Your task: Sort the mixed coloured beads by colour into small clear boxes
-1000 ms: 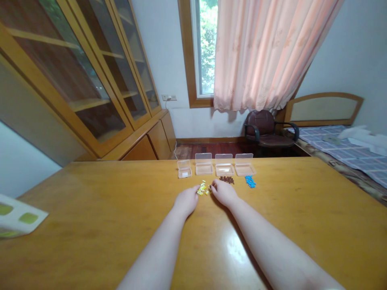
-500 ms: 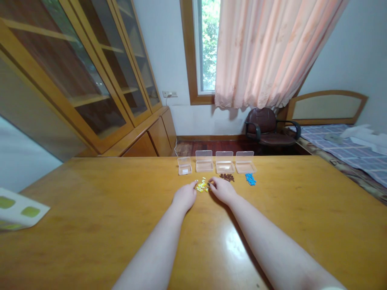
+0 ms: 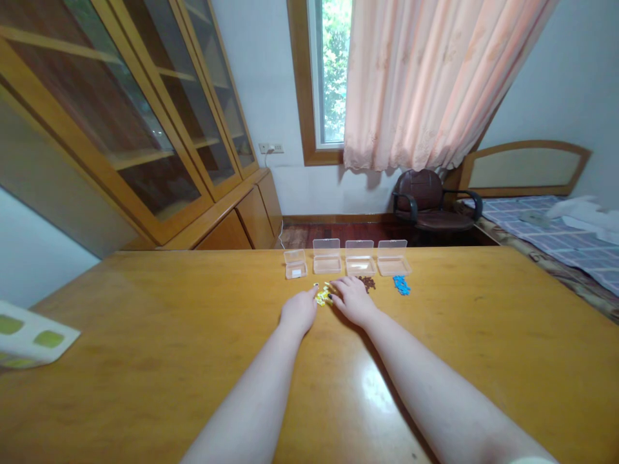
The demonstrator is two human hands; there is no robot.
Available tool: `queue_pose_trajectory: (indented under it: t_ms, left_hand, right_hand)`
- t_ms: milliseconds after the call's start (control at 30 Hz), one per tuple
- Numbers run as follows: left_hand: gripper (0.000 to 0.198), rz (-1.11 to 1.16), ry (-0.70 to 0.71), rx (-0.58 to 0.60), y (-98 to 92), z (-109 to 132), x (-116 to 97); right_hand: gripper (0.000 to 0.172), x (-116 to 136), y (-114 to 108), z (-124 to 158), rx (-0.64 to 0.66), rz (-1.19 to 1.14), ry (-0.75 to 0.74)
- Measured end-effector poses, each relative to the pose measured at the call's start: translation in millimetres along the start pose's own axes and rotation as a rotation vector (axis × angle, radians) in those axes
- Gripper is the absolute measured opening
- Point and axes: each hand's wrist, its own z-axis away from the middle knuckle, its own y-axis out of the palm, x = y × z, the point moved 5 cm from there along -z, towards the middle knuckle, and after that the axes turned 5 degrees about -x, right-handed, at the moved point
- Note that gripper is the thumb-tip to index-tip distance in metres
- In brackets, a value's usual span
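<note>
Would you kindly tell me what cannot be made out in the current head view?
All in the head view:
Yellow pieces: too small to count.
Brown pieces: partly hidden by the right hand.
Left hand: its back hides most fingers, so any grip is unclear.
White object with green patches: cut off by the left edge.

Around one yellow-and-white heap (image 3: pixel 323 296), its tiny pieces too small to count, there are two hands: the left hand (image 3: pixel 297 314) at eight o'clock, the right hand (image 3: pixel 356 303) near three. Four clear boxes (image 3: pixel 327 265) spread from eleven to two o'clock. Two more heaps, one brown heap (image 3: pixel 369 284) and one blue heap (image 3: pixel 401 285), lie toward three o'clock.
</note>
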Motion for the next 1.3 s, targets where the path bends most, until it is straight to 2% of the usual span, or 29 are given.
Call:
queue_pose_trajectory:
  t_ms: [133, 300, 400, 500, 767, 1033, 1167, 1300]
  left_hand:
    - [0.048, -0.030, -0.052, -0.030, 0.1, -4, 2]
    - [0.044, -0.033, 0.078, -0.037, -0.3, -5, -6]
    - [0.043, 0.046, 0.098, -0.046, -2.1, -4, -6]
    - [0.039, 0.121, 0.107, -0.047, -3.9, 0, -5]
    - [0.039, 0.134, 0.086, 0.029, -3.8, 6, -4]
    - [0.037, 0.118, -0.011, -0.012, -8.1, 2, 3]
    - [0.033, 0.109, 0.021, -0.010, -9.5, 3, 1]
    - [0.035, 0.148, 0.067, -0.011, -8.6, 4, -3]
  right_hand:
    - [0.038, 4, 3, 1, -0.002, -0.018, -0.059]
    - [0.047, 6, 9, 4, 0.037, 0.024, -0.073]
    - [0.051, 5, 14, 5, 0.094, 0.057, -0.060]
    - [0.051, 2, 17, 6, 0.102, 0.080, -0.031]
    - [0.051, 0, 13, 5, 0.063, 0.061, -0.012]
    - [0.054, 4, 16, 7, 0.094, 0.031, -0.051]
    - [0.050, 6, 13, 7, 0.089, 0.012, -0.070]
    - [0.054, 6, 14, 6, 0.093, 0.022, -0.069]
